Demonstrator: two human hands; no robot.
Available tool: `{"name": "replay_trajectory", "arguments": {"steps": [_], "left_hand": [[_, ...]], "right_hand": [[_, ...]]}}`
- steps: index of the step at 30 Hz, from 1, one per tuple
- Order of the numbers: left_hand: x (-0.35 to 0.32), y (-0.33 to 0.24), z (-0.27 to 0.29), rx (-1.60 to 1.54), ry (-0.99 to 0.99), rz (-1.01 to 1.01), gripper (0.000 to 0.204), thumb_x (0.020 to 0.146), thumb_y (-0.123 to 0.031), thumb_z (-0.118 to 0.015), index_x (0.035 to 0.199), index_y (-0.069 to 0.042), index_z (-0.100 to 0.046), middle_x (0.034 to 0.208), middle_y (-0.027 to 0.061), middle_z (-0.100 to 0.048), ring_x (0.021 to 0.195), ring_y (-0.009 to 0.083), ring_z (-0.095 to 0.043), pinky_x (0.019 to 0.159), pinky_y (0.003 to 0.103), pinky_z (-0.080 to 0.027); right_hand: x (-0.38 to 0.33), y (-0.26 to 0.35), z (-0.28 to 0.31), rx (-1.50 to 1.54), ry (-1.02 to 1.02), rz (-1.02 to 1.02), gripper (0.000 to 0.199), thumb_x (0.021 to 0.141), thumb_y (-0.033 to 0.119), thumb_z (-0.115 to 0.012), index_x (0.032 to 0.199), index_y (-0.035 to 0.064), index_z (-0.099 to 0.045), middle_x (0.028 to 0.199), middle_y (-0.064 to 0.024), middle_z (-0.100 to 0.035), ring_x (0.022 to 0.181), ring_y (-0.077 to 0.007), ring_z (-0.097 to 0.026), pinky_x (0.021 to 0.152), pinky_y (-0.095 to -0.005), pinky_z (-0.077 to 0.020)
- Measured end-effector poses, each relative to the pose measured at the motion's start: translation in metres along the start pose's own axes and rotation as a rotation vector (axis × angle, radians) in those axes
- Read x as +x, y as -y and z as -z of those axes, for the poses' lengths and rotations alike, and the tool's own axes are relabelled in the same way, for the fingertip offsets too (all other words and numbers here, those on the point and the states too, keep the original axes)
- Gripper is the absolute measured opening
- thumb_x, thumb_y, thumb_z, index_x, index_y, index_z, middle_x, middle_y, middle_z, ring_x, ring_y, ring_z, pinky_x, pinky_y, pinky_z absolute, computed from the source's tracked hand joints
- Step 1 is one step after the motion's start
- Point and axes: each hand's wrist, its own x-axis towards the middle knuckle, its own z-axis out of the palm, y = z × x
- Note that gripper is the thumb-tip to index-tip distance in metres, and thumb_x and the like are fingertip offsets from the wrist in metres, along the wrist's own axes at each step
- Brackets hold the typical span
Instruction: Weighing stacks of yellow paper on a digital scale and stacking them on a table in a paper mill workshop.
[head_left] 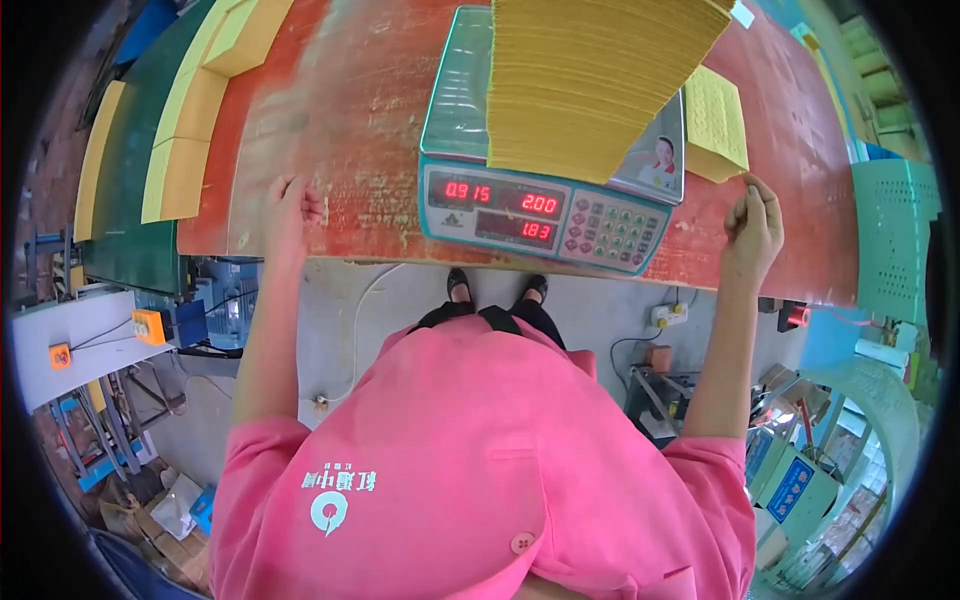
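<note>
A digital scale (450, 222) with a teal casing, lit red digits and a keypad stands at the table's near edge. On its metal pan rests a tall stack of yellow-brown paper sheets (590, 85), its layered side facing me. My left hand (298, 202) hovers over the red tabletop left of the scale, fingers curled in and nothing visible in them. To the right of the scale is my right hand (754, 228), its fingers bent together with no held thing showing. Its fingertips are near the corner of a smaller yellow paper bundle (716, 125) beside the pan.
More yellow bundles (178, 170) line the left of the worn red table (340, 130). A green surface (130, 190) adjoins there. A teal perforated metal cabinet (893, 240) borders the right. Below are a cable on the floor, a power strip (668, 316) and a green bin (815, 500).
</note>
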Motion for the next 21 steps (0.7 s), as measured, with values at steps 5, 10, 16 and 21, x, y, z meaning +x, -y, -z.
{"name": "replay_trajectory", "arguments": {"steps": [5, 10, 16, 21], "left_hand": [[-0.003, -0.022, -0.02, 0.033, 0.072, -0.036, 0.013, 0.095, -0.02, -0.058, 0.089, -0.008, -0.057, 0.071, 0.003, -0.059, 0.058, 0.0107, -0.057, 0.052, 0.024, -0.044], [-0.009, -0.056, -0.047, 0.054, 0.093, -0.121, 0.012, 0.095, -0.02, -0.059, 0.092, -0.008, -0.059, 0.072, 0.0023, -0.059, 0.061, 0.0097, -0.057, 0.054, 0.024, -0.044], [-0.041, -0.134, -0.081, 0.007, 0.206, -0.447, 0.014, 0.096, -0.015, -0.057, 0.098, -0.004, -0.065, 0.081, 0.0033, -0.065, 0.069, 0.01, -0.059, 0.065, 0.024, -0.046], [-0.085, -0.23, -0.133, 0.186, 0.277, -1.09, 0.018, 0.09, -0.012, -0.065, 0.104, 0.0, -0.067, 0.104, 0.0091, -0.068, 0.096, 0.0176, -0.062, 0.086, 0.029, -0.047]], "right_hand": [[-0.003, 0.012, -0.012, -0.003, 0.017, 0.003, 0.018, 0.096, 0.005, -0.053, 0.107, -0.0038, -0.064, 0.062, 0.0025, -0.044, 0.051, -0.0045, -0.037, 0.045, -0.0212, -0.0278], [0.006, 0.013, -0.02, 0.034, 0.028, -0.01, 0.019, 0.096, 0.005, -0.053, 0.108, -0.0048, -0.063, 0.063, 0.0024, -0.045, 0.052, -0.0046, -0.037, 0.046, -0.021, -0.0281], [0.013, 0.026, -0.034, 0.058, 0.078, 0.015, 0.02, 0.096, 0.005, -0.051, 0.108, -0.0053, -0.063, 0.064, 0.0018, -0.045, 0.053, -0.0051, -0.038, 0.046, -0.0215, -0.0284], [0.016, 0.027, -0.049, -0.013, 0.12, -0.018, 0.02, 0.096, 0.007, -0.05, 0.106, -0.0058, -0.062, 0.061, 0.001, -0.046, 0.052, -0.0053, -0.039, 0.047, -0.0225, -0.03]]}}
